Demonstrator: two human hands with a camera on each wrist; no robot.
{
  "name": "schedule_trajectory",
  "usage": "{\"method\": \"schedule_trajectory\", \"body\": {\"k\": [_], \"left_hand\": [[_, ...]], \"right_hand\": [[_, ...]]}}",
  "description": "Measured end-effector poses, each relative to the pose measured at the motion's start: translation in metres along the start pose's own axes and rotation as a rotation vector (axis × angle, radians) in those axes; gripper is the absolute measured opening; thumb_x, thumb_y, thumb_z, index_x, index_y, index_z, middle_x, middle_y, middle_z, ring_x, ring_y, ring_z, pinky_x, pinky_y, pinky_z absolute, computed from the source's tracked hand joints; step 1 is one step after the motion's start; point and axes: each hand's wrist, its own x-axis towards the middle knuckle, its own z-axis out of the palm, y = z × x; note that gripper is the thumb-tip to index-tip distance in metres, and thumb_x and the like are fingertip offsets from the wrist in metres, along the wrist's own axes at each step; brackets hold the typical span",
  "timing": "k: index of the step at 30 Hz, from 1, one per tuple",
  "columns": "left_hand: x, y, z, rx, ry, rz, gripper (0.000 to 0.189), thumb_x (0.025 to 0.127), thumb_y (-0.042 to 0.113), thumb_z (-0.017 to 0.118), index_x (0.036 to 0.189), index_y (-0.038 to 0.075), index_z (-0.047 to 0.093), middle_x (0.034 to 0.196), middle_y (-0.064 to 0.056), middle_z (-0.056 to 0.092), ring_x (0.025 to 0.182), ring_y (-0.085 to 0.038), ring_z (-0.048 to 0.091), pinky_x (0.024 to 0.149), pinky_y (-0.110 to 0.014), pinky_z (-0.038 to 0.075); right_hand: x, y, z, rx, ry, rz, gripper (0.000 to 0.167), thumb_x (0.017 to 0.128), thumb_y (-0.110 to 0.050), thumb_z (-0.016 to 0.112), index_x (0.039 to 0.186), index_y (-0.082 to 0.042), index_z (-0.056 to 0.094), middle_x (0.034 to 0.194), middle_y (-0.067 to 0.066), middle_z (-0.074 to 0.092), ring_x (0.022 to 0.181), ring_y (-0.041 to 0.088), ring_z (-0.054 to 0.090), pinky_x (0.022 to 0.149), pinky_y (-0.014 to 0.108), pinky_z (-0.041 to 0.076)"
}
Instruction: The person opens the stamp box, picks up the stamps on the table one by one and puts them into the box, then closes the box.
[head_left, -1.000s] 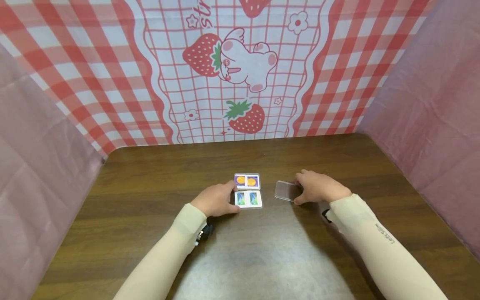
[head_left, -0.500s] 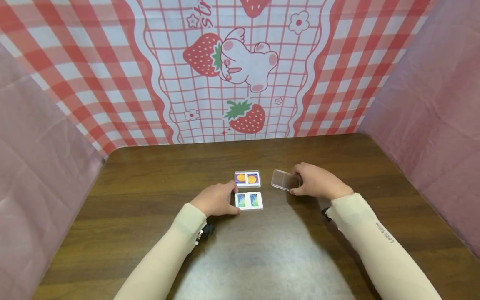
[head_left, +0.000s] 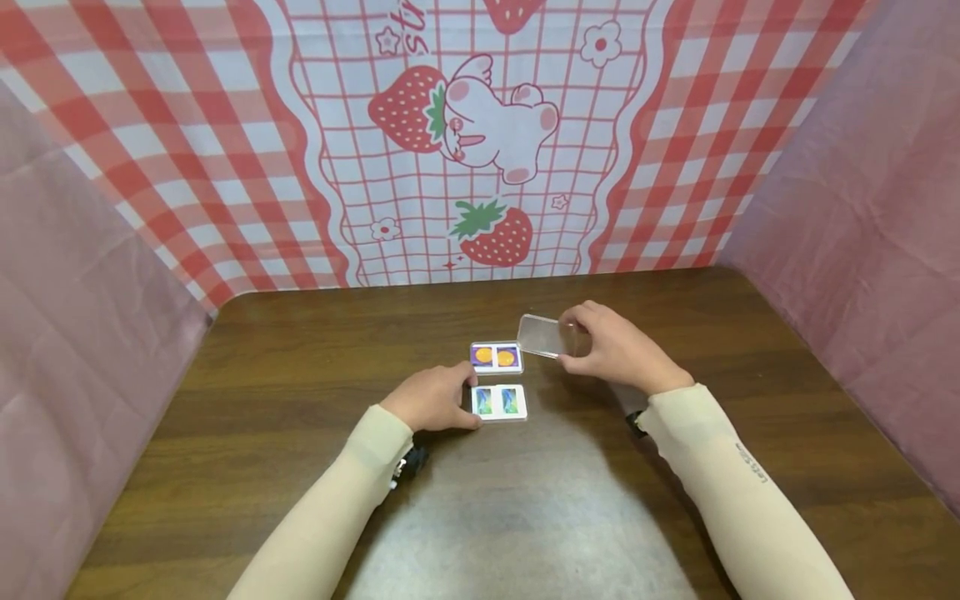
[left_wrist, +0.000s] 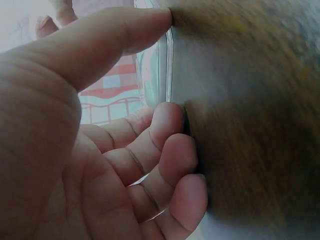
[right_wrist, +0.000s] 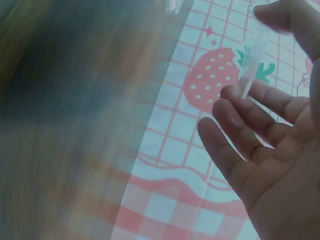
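Two flat clear cases lie one behind the other on the table. The nearer case shows two green-blue pictures; my left hand grips its left end, thumb at one corner and fingers at the other. Just behind it, the farther case shows two orange round shapes on purple. My right hand pinches a clear rectangular plastic cover by its right end, thumb on the near edge and fingers on the far edge. Raised and tilted, the cover overlaps the farther case's right corner in the head view. Its thin edge shows in the right wrist view.
The brown wooden table ends at a red-and-white checked cloth with strawberries, hung at the back. Pink cloths hang at both sides. A dark device is strapped at the left wrist.
My right hand has lifted the clear cover and carried it left and away from me, to the farther case. The farther case has shifted slightly back, widening the gap. The left hand stays put.
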Motion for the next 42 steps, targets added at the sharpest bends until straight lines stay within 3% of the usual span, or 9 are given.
{"method": "schedule_trajectory", "body": {"k": [13, 29, 35, 42], "left_hand": [[0.001, 0.0, 0.0, -0.017, -0.012, -0.009, 0.058, 0.084, 0.045, 0.085, 0.124, 0.013, 0.059, 0.084, 0.003, 0.062, 0.073, -0.013, 0.059, 0.071, -0.033, 0.05], [0.002, 0.0, -0.001, -0.017, -0.016, 0.004, 0.054, 0.082, 0.042, 0.086, 0.119, 0.015, 0.059, 0.085, 0.004, 0.062, 0.073, -0.012, 0.059, 0.072, -0.034, 0.049], [0.001, -0.001, -0.002, -0.023, -0.017, -0.004, 0.053, 0.083, 0.042, 0.086, 0.119, 0.015, 0.058, 0.086, 0.003, 0.062, 0.074, -0.013, 0.059, 0.072, -0.033, 0.049], [0.001, -0.002, -0.002, -0.044, -0.024, -0.014, 0.055, 0.083, 0.041, 0.086, 0.121, 0.015, 0.057, 0.087, 0.001, 0.062, 0.074, -0.014, 0.058, 0.069, -0.033, 0.048]], "right_hand": [[0.007, -0.018, 0.008, 0.022, -0.014, -0.014, 0.059, 0.082, -0.042, 0.087, 0.126, -0.01, 0.065, 0.122, 0.006, 0.061, 0.114, 0.025, 0.058, 0.093, 0.049, 0.053], [0.007, -0.026, 0.016, 0.013, -0.018, -0.054, 0.059, 0.079, -0.046, 0.089, 0.124, -0.016, 0.068, 0.119, 0.0, 0.06, 0.103, 0.02, 0.058, 0.085, 0.044, 0.053], [0.007, -0.03, 0.019, 0.03, -0.066, -0.077, 0.056, 0.078, -0.044, 0.091, 0.12, -0.015, 0.069, 0.111, -0.003, 0.061, 0.094, 0.016, 0.059, 0.08, 0.039, 0.053], [0.009, -0.036, 0.03, 0.01, -0.177, -0.114, 0.055, 0.079, -0.045, 0.09, 0.119, -0.013, 0.07, 0.104, -0.005, 0.06, 0.085, 0.013, 0.055, 0.073, 0.033, 0.049]]}}
